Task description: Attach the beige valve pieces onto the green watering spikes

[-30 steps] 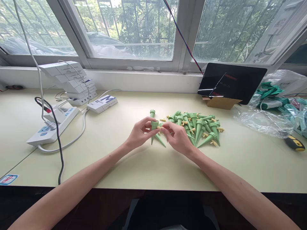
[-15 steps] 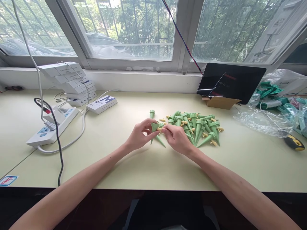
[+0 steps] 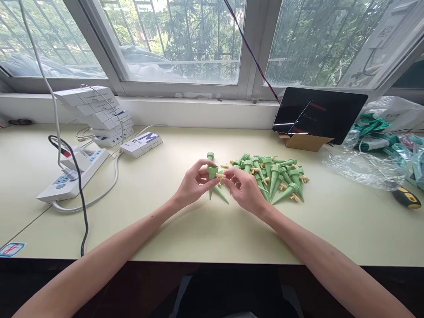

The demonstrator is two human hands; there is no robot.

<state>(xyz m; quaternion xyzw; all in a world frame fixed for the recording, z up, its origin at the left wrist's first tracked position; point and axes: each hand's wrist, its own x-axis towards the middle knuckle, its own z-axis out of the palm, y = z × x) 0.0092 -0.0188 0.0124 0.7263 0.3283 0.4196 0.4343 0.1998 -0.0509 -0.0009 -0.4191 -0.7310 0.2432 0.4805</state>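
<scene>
My left hand (image 3: 192,183) pinches a green plastic watering spike (image 3: 212,173) upright, its wide collar on top and its point down. A small yellow valve (image 3: 220,176) sticks out of the spike's right side. My right hand (image 3: 245,187) has thumb and fingertips closed on the valve's outer end. Behind and below the held spike lie another green spike (image 3: 221,194) and a green cap (image 3: 210,155), both partly covered by my left hand. Just right of my right hand is a heap of green spikes (image 3: 274,176), many with yellow valves.
A loose yellow valve (image 3: 224,166) lies behind my hands. To the left are a power strip (image 3: 71,176) with cables, a flat white box (image 3: 141,144) and stacked boxes (image 3: 99,115). A tablet (image 3: 318,115) leans on a cardboard stand (image 3: 308,142); plastic bags (image 3: 367,163) lie at right.
The held spike has turned from tilted to more upright, its collar now facing up. My right fingers have shifted slightly and opened a little around the yellow valve, which shows more clearly.
</scene>
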